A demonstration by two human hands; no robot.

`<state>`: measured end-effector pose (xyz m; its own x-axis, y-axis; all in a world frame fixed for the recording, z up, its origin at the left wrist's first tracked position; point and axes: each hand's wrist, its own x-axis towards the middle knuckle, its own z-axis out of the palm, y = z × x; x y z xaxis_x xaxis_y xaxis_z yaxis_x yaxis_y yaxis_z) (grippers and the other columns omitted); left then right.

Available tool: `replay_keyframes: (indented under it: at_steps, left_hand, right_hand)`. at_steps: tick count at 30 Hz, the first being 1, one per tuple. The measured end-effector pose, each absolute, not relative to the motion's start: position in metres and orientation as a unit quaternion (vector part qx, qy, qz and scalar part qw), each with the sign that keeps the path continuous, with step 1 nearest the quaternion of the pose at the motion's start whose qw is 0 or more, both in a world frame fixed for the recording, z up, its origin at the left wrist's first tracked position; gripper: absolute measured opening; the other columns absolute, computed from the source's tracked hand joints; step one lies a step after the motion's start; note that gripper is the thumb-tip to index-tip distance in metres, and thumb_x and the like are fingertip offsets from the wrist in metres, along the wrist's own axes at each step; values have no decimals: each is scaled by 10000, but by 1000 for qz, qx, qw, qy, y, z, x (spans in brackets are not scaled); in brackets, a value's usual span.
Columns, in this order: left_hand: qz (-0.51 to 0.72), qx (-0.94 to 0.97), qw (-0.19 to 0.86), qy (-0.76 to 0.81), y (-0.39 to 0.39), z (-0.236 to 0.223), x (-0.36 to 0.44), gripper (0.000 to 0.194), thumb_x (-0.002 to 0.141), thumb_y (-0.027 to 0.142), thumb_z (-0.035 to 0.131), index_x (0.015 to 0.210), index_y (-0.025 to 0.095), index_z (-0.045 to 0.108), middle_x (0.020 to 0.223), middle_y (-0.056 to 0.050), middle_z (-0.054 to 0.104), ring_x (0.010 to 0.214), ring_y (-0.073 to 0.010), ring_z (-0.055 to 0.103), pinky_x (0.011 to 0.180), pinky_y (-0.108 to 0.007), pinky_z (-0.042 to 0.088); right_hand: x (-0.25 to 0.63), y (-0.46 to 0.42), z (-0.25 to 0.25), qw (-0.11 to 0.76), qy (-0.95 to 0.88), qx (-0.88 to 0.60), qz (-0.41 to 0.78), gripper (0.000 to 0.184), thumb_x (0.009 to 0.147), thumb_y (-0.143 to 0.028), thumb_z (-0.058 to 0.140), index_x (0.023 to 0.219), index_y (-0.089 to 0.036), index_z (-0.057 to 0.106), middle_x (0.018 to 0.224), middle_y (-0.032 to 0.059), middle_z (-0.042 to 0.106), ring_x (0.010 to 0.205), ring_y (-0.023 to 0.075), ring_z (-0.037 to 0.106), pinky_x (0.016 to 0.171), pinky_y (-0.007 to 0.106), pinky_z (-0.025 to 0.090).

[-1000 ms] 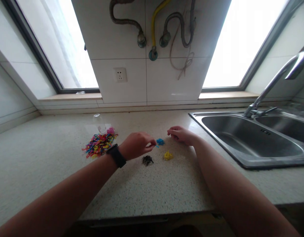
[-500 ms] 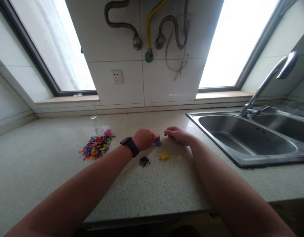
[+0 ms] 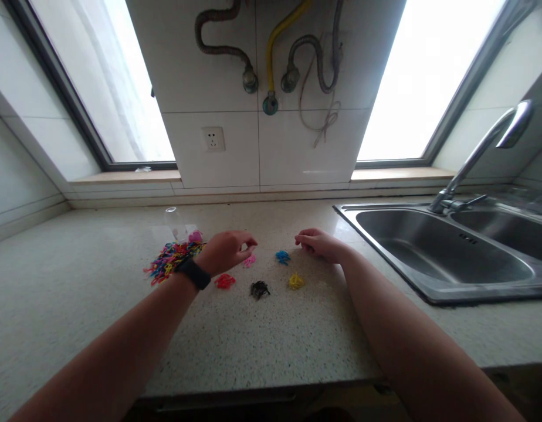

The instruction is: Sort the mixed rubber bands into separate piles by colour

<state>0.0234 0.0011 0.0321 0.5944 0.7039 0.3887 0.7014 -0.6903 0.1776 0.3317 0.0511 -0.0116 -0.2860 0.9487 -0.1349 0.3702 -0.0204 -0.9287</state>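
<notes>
My left hand, with a black watch on its wrist, hovers over the counter. Its thumb and index finger are apart and nothing shows between them. Just below the fingertips lies a small pile of pink rubber bands. Nearby are separate little piles of red bands, black bands, yellow bands and blue bands. My right hand rests on the counter right of the blue pile, fingers curled closed; whatever they may hold is hidden. Behind my left wrist spreads a mixed heap of coloured bands, partly covered.
A clear plastic container and a pink object sit behind the mixed heap. To the right, a steel sink with a faucet is set into the speckled counter. A tiled wall with hoses stands behind.
My left hand went right to the blue pile with a blue band, then came back left without it, uncovering the pink and red piles. My right hand stays in place. The view shifted slightly.
</notes>
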Motion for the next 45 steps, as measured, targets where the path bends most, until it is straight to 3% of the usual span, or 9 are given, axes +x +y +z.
replay_keyframes:
  at_steps: [8,12,25,33,45]
  left_hand:
    - [329,786,80,518,-2,20,-69,284,895,394,541,1024,213,718,890,-38,740,754,-170,656,701,-276,489]
    - [390,730,129,546,5,12,-92,382,921,474,490,990,179,722,961,-55,752,884,-193,682,779,-275,508]
    - [416,694,75,582,19,2,-105,396,912,455,463,912,174,742,835,-29,754,738,-178,661,685,-245,478]
    - [376,729,60,569,19,3,-102,416,939,472,437,917,182,735,894,-48,756,822,-195,678,740,-261,473]
    - [355,742,25,567,18,3,-100,414,945,470,424,881,201,732,853,-57,747,780,-190,663,716,-273,463]
  right_hand:
    - [332,50,-11,295,-635,-518,492,308,823,-477,634,818,-169,641,623,-17,477,500,76,390,418,201,245]
    - [331,47,-9,288,-636,-527,485,306,828,-471,627,833,-166,640,639,-16,478,508,74,391,420,198,238]
    - [330,46,-10,276,-643,-545,462,311,808,-486,628,846,-177,641,636,-19,490,499,76,384,429,221,231]
    - [328,43,-4,283,-635,-549,464,315,801,-489,637,833,-176,646,634,-20,479,513,78,395,434,215,249]
    - [327,41,-1,280,-632,-551,468,310,810,-494,627,825,-184,632,628,-11,473,526,91,391,437,220,272]
